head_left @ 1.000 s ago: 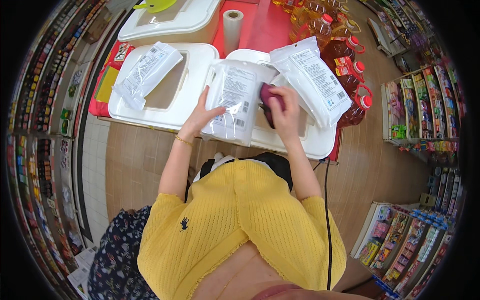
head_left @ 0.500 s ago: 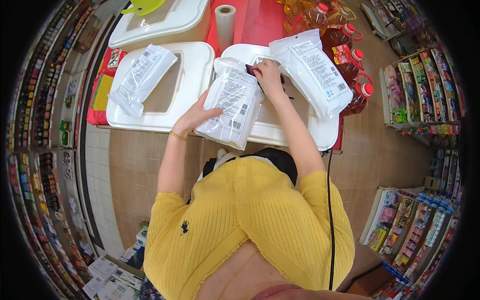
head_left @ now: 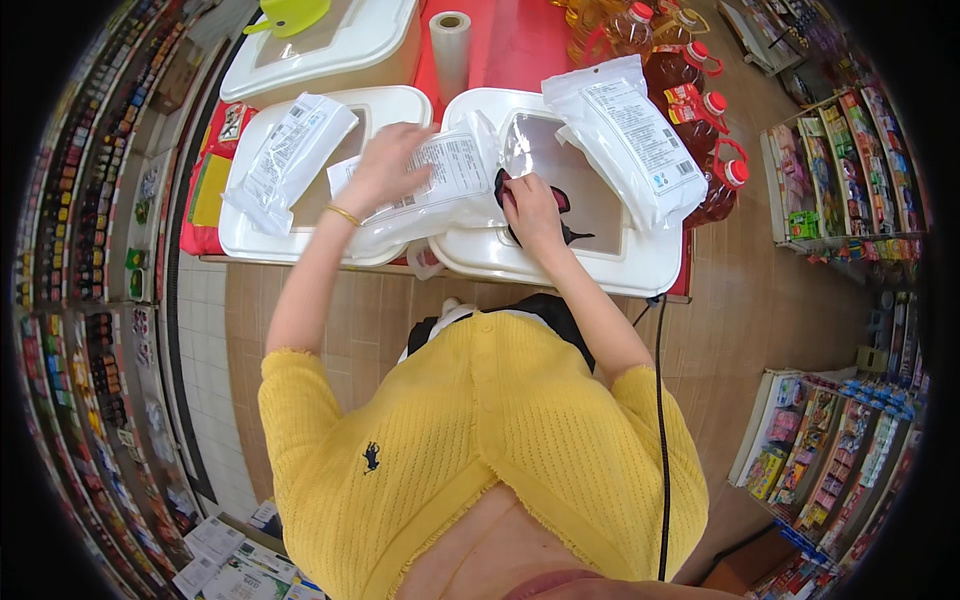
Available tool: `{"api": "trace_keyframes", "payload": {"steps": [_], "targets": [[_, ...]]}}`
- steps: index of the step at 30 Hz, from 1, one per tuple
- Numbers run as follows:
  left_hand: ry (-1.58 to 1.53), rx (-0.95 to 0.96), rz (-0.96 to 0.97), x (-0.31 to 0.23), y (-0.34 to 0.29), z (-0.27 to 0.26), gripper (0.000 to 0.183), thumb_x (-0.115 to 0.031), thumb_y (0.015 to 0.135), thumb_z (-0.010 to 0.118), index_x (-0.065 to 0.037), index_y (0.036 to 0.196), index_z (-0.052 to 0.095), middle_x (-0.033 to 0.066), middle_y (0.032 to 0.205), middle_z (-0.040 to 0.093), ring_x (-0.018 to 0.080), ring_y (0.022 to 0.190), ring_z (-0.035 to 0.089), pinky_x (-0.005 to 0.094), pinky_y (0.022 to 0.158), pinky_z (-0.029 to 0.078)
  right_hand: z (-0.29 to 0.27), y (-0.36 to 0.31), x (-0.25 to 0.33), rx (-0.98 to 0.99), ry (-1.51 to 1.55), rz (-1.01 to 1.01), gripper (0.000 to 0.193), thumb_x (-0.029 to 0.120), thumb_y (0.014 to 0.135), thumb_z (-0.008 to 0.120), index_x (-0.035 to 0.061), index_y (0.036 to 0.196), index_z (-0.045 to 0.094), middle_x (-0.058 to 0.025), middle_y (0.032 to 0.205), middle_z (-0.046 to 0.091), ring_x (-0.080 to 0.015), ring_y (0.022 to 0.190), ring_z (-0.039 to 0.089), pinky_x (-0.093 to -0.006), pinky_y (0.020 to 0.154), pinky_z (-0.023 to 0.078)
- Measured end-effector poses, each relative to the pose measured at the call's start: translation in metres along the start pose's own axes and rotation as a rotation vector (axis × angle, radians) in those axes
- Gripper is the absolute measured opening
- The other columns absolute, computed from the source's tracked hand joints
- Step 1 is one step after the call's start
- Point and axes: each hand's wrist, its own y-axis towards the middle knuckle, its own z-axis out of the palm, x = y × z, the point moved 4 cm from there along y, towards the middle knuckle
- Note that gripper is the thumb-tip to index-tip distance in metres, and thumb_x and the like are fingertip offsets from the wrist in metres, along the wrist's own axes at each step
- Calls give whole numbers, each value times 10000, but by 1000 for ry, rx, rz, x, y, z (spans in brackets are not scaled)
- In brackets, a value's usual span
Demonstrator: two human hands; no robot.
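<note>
A white plastic package (head_left: pixel 447 172) with a printed label lies tilted across the gap between two white-lidded bins. My left hand (head_left: pixel 392 165) rests over its left part, fingers spread. Close to the package's right end, my right hand (head_left: pixel 535 208) is closed on a black and pink object (head_left: pixel 556 200), mostly hidden under the fingers; its kind cannot be made out. A thin black cord-like piece shows beside it on the right bin's lid (head_left: pixel 640 262). More white packages lie on the lids: one on the left (head_left: pixel 292 165), a larger one on the right (head_left: pixel 632 140).
Behind stand another lidded bin (head_left: pixel 375 62) with a green scoop (head_left: pixel 292 14) on it and a clear film roll (head_left: pixel 450 55). Red-capped oil bottles (head_left: pixel 722 190) line the right. Stocked shelves flank both sides. A black cable (head_left: pixel 660 400) hangs down at my right.
The middle package has turned from upright to lying sideways and shifted left. My left hand moved up and over it. My right hand came lower with the black and pink object.
</note>
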Motion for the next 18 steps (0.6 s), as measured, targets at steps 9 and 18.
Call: {"api": "trace_keyframes", "payload": {"steps": [9, 18], "targets": [[391, 28, -55, -50, 23, 68, 857, -527, 694, 706, -28, 1344, 458, 169, 1415, 418, 361, 1294, 391, 590, 1072, 234, -13, 5, -5, -141, 243, 167, 109, 43, 826, 595, 15, 928, 619, -148, 880, 574, -326, 852, 569, -399, 750, 457], [419, 85, -26, -55, 26, 72, 934, -508, 671, 717, 40, 1359, 405, 202, 1402, 418, 349, 1287, 393, 518, 1078, 266, 23, 29, -2, -61, 88, 67, 65, 33, 763, 612, 8, 819, 589, -131, 847, 554, -320, 837, 560, -421, 734, 465]]}}
